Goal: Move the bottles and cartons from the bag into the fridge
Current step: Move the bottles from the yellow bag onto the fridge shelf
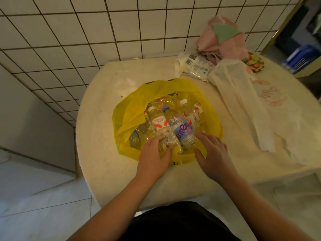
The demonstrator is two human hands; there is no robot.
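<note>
On the table (97, 153) sits the yellow bag (128, 115), wide open and full of bottles. I think the job is only starting, since so many bottles lie inside. The left hand (152, 153) curls its fingers round the red-label bottle (159, 123). The right hand (212, 152) is spread wide and just touches the blue-label bottle (183, 131). No fridge or cartons show.

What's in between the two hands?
In the head view, the base of the blue-label bottle and the near edge of the yellow bag lie between the left hand, gripping a clear bottle, and the right hand.
</note>
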